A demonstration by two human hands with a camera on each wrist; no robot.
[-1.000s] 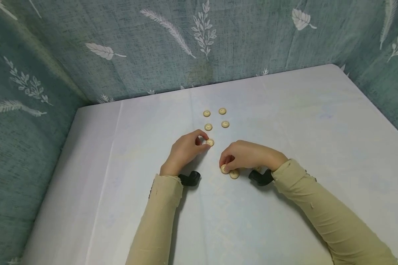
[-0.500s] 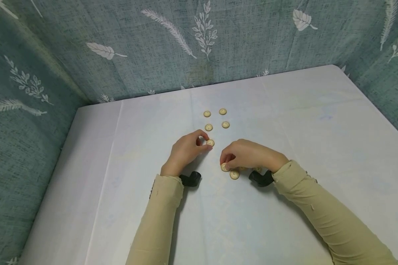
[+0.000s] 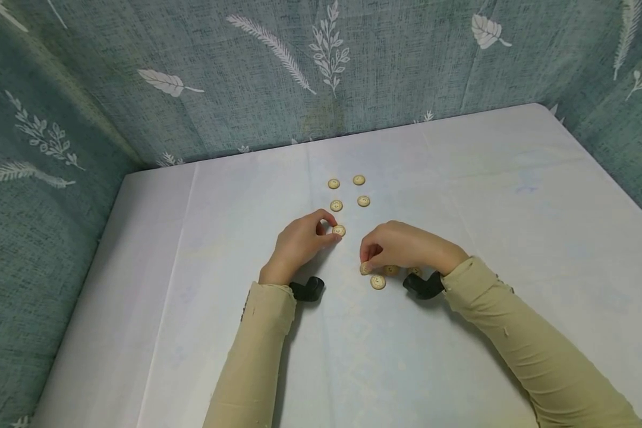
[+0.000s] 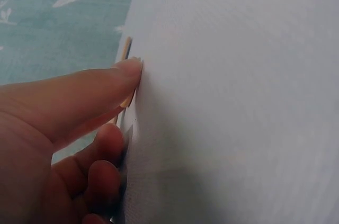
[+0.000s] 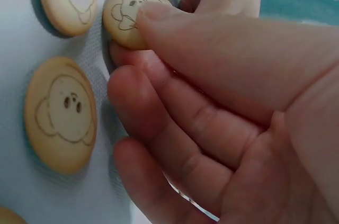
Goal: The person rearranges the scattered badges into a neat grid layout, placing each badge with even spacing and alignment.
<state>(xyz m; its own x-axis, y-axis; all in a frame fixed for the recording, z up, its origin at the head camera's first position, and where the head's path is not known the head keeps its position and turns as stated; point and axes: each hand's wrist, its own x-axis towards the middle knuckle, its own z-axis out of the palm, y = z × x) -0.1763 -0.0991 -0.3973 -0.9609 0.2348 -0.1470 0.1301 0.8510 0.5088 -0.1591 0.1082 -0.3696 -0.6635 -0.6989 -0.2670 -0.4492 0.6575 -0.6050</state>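
My left hand [image 3: 302, 241] pinches a round wooden button [image 3: 339, 230] between thumb and index finger, flat at the table. In the left wrist view that button [image 4: 127, 49] shows edge-on beside the thumb. To the right, my right hand [image 3: 401, 246] pinches another wooden button [image 3: 365, 268]; the right wrist view shows this button [image 5: 127, 17] tilted up, with a bear drawing and the thumb over its face. Close by lie a loose button [image 3: 377, 282], a second button [image 3: 391, 270] under the palm, and a third button [image 3: 415, 271] partly covered by the wrist camera.
Beyond the left hand, several matching buttons lie in two columns, among them a near-left button [image 3: 336, 205] and a far-right button [image 3: 359, 179]. A white cloth covers the table [image 3: 235, 202]. Green leaf-print curtains [image 3: 406, 59] stand along its back and sides.
My right hand has shifted slightly right and away from me, its button moving and tilting with it. More of the button under the palm shows. The left hand stays in place.
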